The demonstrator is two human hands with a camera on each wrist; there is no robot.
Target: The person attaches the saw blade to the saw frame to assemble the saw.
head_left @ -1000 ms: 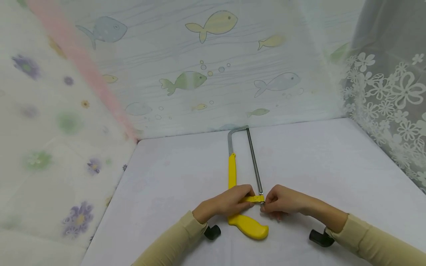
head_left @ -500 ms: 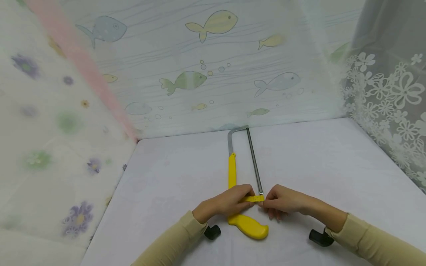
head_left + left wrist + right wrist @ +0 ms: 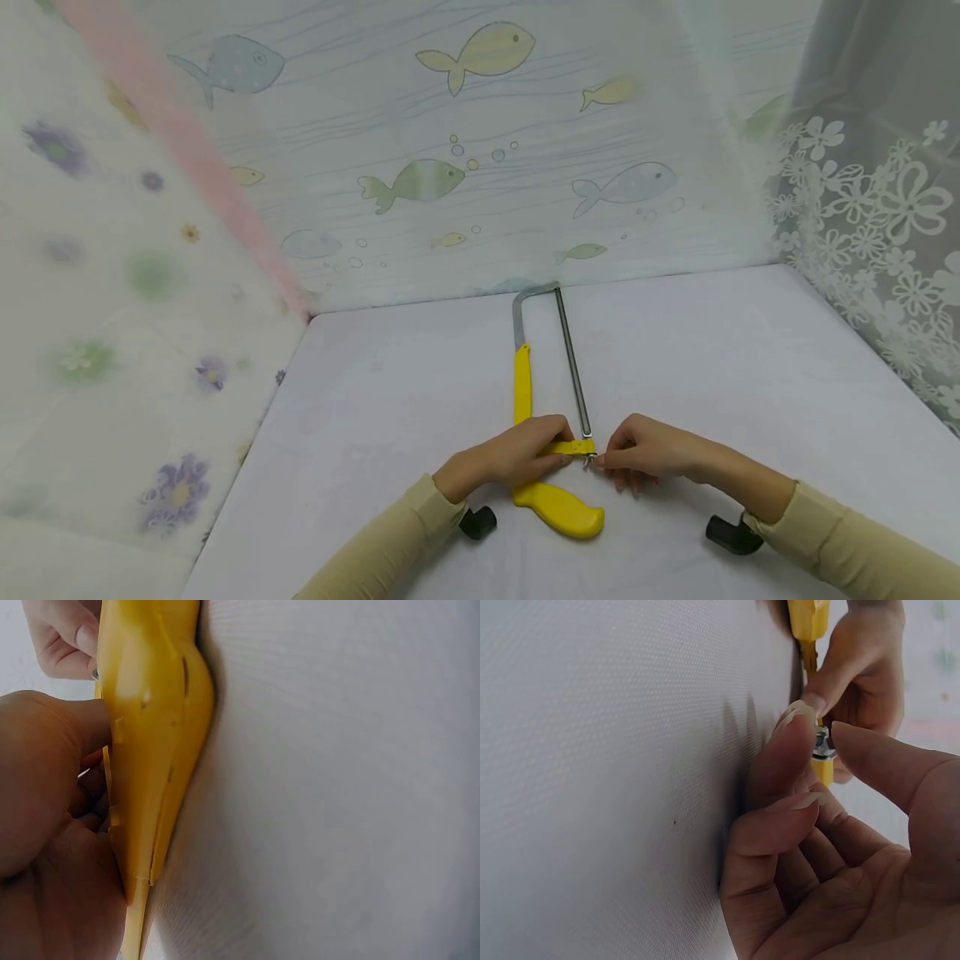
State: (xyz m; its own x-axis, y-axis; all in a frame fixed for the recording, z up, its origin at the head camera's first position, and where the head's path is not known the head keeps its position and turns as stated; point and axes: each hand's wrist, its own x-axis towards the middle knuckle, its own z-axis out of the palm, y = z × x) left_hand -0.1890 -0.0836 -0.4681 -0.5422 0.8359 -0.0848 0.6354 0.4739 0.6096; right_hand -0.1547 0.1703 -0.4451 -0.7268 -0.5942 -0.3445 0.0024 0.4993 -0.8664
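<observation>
A hacksaw with a yellow handle (image 3: 558, 510) and a grey frame lies on the white cloth, its blade side (image 3: 573, 362) to the right. My left hand (image 3: 517, 450) grips the yellow crossbar near the handle. In the left wrist view the yellow body (image 3: 150, 750) covers part of its fingers. A small metal wing nut (image 3: 589, 460) sticks out at the crossbar's right end. My right hand (image 3: 656, 450) has its thumb and forefinger at either side of that wing nut (image 3: 823, 742); its other fingers are curled.
A white cloth (image 3: 405, 392) covers the table. Behind stands a curtain with fish (image 3: 420, 183), with a flowered one on the left and a lace one (image 3: 862, 200) on the right. Black wrist-worn devices (image 3: 733, 535) sit near both sleeves.
My right hand has shifted slightly to the right, and its fingers have changed position, so the wing nut shows more clearly. The hacksaw and my left hand have stayed in place.
</observation>
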